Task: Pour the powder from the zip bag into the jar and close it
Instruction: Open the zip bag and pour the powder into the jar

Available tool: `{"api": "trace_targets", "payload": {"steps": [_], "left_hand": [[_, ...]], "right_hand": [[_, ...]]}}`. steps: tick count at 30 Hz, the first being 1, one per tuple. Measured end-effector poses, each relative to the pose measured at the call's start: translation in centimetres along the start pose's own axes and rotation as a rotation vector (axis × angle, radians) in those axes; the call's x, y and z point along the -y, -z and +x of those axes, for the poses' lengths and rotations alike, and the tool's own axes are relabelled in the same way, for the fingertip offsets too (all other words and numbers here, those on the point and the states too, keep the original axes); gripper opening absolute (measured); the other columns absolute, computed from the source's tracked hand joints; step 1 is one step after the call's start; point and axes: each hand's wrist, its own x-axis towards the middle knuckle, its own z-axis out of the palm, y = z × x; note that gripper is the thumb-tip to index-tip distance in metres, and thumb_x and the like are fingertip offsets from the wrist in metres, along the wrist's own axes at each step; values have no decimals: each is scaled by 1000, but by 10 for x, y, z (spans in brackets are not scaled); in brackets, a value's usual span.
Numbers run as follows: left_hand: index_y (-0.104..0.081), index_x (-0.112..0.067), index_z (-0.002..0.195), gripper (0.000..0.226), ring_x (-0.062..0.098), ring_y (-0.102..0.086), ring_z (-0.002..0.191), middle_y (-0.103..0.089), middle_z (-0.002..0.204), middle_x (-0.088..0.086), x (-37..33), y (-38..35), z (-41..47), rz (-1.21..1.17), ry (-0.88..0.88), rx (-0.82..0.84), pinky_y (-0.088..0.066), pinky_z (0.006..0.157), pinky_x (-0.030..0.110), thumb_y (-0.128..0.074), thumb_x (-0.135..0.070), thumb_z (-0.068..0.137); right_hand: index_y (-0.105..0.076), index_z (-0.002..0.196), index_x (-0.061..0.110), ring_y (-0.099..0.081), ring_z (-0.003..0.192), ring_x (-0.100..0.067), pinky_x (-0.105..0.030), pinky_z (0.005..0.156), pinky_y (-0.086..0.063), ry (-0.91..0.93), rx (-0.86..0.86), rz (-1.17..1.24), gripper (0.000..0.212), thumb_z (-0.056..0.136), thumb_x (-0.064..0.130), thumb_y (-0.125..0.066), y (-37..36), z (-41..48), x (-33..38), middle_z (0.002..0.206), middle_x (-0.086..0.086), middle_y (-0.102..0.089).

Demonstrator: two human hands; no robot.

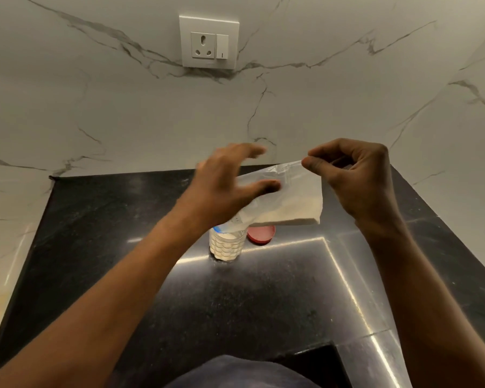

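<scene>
Right hand (359,177) pinching the upper corner of the zip bag (289,197), tipped mouth-down into the open jar (226,245) on the black counter (95,247). Left hand (224,183) blurred, fingers spread wide beside the bag; touching or not, impossible to tell. Red lid (261,234) half hidden behind bag and jar.

Single head-worn wide-angle view, close, looking forward and down over black countertop (101,247) toward marble wall (95,102).

Right hand (356,180) pinches zip bag (289,197) tilted over jar (226,245); left hand (224,186) spread.
</scene>
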Motion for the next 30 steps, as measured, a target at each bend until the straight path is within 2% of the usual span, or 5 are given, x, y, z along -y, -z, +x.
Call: {"api": "trace_targets", "payload": {"steps": [8,14,22,26,30], "left_hand": [[-79,-14,113,19,20,-69,110,-79,109,3,-27,-29,48,-127,-70,153,-53,100,56,-68,-24,102],[-80,-14,113,16,17,-67,112,-78,116,5,-20,-35,48,-194,-88,145,-55,103,53,-70,-18,101],[-79,-19,116,20,21,-67,121,-78,123,1,-22,-27,46,-78,-121,166,-46,106,61,-70,-27,101],[-74,-27,120,36,3,-59,122,-71,126,-12,1,-12,21,-21,-106,-247,-38,112,37,-77,-48,91],[-66,-24,116,33,-1,-64,102,-68,110,-8,40,-19,-36,-430,270,-586,-54,90,16,-74,-48,94]], "right_hand": [[-75,104,17,-69,74,1,-12,68,-56,-9,25,102,28,82,28,-88,6,-6,-14,87,6,-74],[-56,136,35,-62,117,-3,-24,91,-54,-311,359,177,85,63,47,-97,5,-24,-57,127,11,-65],[-76,90,25,-75,96,-31,-61,94,-60,-370,222,389,33,71,51,-78,-23,-45,-72,92,1,-80],[-77,88,23,-75,93,-34,-63,89,-60,-321,140,385,28,74,48,-79,-27,-44,-70,91,-5,-80],[-78,91,4,-74,90,-41,-62,83,-61,-298,80,386,34,81,36,-78,-30,-46,-70,94,-23,-76]]}}
